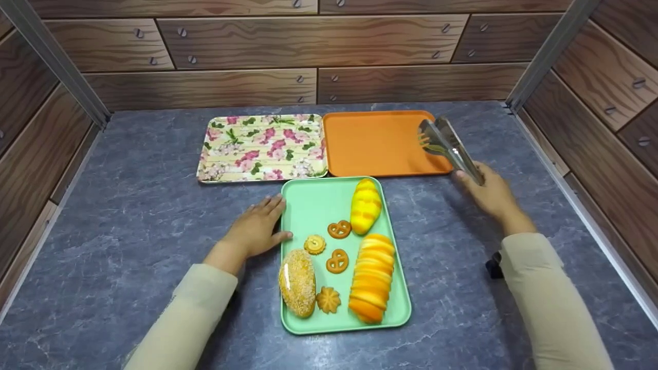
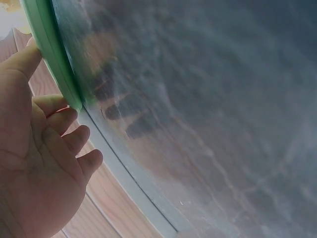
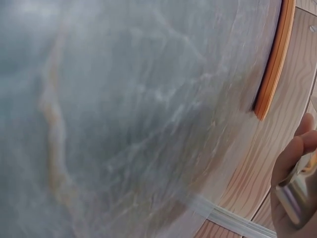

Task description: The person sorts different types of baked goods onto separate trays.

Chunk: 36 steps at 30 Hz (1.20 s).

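My left hand point(image 1: 255, 228) rests against the left rim of the green tray point(image 1: 313, 198), its fingers fairly straight along the edge. In the left wrist view the thumb and fingertips touch the green tray's side. My right hand point(image 1: 491, 192) grips metal tongs point(image 1: 459, 155), whose tips are spread over the right part of the orange tray point(image 1: 378, 144). Nothing shows between the tong tips. On the green tray lie a yellow bread roll point(image 1: 366, 207), a ridged orange loaf point(image 1: 372, 278), a seeded bread point(image 1: 298, 283), two pretzels point(image 1: 337, 261), a round cookie point(image 1: 314, 244) and a flower-shaped cookie point(image 1: 328, 299).
A floral tray point(image 1: 262, 149) lies at the back left, side by side with the orange tray. Both stand just behind the green tray on the dark marbled table point(image 1: 154, 216). Wood-patterned walls point(image 1: 308, 43) enclose the back and both sides.
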Tool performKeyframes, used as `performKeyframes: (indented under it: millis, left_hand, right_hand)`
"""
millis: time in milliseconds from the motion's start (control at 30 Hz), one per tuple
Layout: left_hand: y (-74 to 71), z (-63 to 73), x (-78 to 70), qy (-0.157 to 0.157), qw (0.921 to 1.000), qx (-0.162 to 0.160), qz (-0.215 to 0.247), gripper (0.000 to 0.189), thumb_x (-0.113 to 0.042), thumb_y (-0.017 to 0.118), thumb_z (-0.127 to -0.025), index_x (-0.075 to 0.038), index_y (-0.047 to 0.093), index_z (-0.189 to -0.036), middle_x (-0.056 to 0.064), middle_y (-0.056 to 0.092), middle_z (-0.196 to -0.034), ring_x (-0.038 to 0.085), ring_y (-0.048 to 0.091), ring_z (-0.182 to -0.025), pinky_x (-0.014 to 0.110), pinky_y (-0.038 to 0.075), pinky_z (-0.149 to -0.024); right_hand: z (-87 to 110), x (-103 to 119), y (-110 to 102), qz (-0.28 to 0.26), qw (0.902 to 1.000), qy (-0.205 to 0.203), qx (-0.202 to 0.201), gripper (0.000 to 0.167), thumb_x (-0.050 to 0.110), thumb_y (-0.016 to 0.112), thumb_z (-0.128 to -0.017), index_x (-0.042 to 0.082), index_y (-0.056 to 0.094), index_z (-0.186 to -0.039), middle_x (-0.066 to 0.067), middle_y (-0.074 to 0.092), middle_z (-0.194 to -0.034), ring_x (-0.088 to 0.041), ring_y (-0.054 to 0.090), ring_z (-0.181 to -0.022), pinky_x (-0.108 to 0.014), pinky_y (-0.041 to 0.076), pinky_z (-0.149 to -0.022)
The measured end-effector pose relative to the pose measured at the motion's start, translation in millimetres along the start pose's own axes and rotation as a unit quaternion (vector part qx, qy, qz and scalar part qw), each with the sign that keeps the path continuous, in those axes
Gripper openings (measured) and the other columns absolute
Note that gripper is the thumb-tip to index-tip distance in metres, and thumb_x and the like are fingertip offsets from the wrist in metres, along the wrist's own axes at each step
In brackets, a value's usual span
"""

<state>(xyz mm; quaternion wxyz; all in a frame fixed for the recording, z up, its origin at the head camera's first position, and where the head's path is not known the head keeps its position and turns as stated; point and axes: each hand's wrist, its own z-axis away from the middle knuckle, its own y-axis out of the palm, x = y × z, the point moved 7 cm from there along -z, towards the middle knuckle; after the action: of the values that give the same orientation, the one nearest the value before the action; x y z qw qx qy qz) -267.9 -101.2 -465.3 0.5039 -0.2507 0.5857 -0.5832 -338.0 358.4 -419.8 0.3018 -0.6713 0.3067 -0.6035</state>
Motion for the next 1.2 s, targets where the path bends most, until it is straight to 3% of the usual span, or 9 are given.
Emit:
performKeyframes:
  millis: [233,467,533,1067,1200]
  left_hand:
    - [-0.2,0.6,-0.5,-0.001,1.0,0.001,-0.002,0.08,-0.052,0.051,-0.094,-0.008,0.019,-0.153,0.009,0.012,-0.158,0.031,0.011,-0.143,0.05,0.014,-0.114]
    - [-0.1,0.3,-0.2,-0.001,1.0,-0.001,-0.003,0.079,-0.051,0.051,-0.095,-0.007,0.019,-0.153,0.009,0.012,-0.158,0.031,0.011,-0.143,0.051,0.014,-0.114]
    - [-0.2,0.5,-0.4,-0.001,1.0,-0.001,-0.003,0.08,-0.052,0.051,-0.095,-0.007,0.019,-0.153,0.009,0.012,-0.158,0.031,0.011,-0.143,0.051,0.014,-0.114]
    - [-1.3,1.8,-2.2,0.002,1.0,-0.003,-0.001,0.079,-0.051,0.052,-0.094,-0.007,0.021,-0.152,0.01,0.013,-0.158,0.032,0.012,-0.143,0.051,0.015,-0.113]
    - [-2.0,2.1,-2.9,0.002,1.0,-0.002,0.002,0.079,-0.05,0.052,-0.094,-0.007,0.021,-0.152,0.01,0.013,-0.158,0.032,0.012,-0.143,0.051,0.015,-0.114]
  right_hand:
    - [4.8,8.3,6.2,0.003,0.9994,-0.025,0.023,0.065,0.046,0.052,-0.096,-0.001,0.043,-0.139,-0.029,0.056,-0.112,-0.041,0.051,-0.097,-0.055,0.039,-0.086]
    - [11.6,13.6,19.6,0.009,0.9971,-0.024,0.072,0.063,0.046,0.053,-0.096,0.001,0.044,-0.139,-0.016,0.064,-0.084,-0.027,0.057,-0.075,-0.038,0.044,-0.068]
    - [13.4,15.4,23.4,0.015,0.9958,-0.027,0.086,0.063,0.046,0.053,-0.096,0.002,0.045,-0.139,-0.013,0.064,-0.082,-0.024,0.057,-0.072,-0.035,0.044,-0.066]
    - [26.8,33.5,33.9,0.016,0.9877,-0.055,0.146,0.059,0.041,0.056,-0.096,0.001,0.047,-0.138,-0.013,0.065,-0.089,-0.022,0.058,-0.074,-0.038,0.046,-0.07]
    - [30.3,37.8,36.7,0.01,0.9845,-0.057,0.165,0.056,0.04,0.055,-0.096,0.001,0.049,-0.136,-0.012,0.066,-0.083,-0.021,0.057,-0.07,-0.035,0.046,-0.065]
